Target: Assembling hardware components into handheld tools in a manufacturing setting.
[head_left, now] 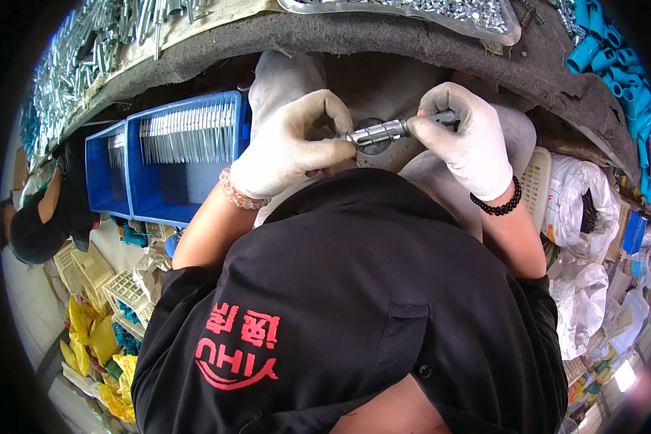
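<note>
Both my hands wear white gloves and meet in front of my body, over my lap. Between them lies a slim metal cylinder (377,134) with slots along its side, tilted slightly up to the right. My left hand (296,145) pinches its left end between thumb and fingers. Around its darker right end, my right hand (469,136) has its thumb and fingers closed, with a small orange spot showing at the fingertips. The tips of the part are partly hidden by the gloves, so its exact kind cannot be told.
Blue bins (184,211) with rows of thin metal rods stand at my left. Ahead runs a bench edge covered in grey cloth (325,37), carrying loose metal tubes (101,43), a clear tray (515,32) of small metal parts and teal tubes (633,98). Another person (40,224) is far left.
</note>
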A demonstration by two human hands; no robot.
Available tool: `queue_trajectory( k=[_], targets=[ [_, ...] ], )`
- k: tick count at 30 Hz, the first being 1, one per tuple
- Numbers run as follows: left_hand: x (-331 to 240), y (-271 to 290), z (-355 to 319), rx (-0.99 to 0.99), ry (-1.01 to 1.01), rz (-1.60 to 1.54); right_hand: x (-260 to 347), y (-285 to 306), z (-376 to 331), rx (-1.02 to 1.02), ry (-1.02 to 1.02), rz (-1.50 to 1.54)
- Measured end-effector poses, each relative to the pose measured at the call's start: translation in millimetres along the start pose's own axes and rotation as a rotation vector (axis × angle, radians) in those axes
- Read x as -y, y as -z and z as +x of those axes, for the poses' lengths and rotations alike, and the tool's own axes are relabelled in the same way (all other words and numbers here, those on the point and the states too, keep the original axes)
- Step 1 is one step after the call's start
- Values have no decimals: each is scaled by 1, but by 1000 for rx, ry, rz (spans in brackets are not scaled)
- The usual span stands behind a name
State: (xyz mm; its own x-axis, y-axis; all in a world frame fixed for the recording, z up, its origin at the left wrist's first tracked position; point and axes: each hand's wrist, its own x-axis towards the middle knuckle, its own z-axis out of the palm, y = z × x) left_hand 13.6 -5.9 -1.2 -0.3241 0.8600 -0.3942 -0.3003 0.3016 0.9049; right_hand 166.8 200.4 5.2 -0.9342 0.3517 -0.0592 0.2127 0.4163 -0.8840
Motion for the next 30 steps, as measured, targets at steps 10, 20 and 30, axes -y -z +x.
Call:
queue_trajectory(
  k=[10, 20, 30],
  targets=[
    [-5, -5, 1, 10, 12, -3, -7, -16, -5, 72, -191, 473],
    [-19, -8, 14, 22, 9, 68, -14, -5, -9, -32, -173, 430],
    [-18, -5, -1, -17, 90, -29, -8, 144, 20, -812, 92, -472]
  ],
)
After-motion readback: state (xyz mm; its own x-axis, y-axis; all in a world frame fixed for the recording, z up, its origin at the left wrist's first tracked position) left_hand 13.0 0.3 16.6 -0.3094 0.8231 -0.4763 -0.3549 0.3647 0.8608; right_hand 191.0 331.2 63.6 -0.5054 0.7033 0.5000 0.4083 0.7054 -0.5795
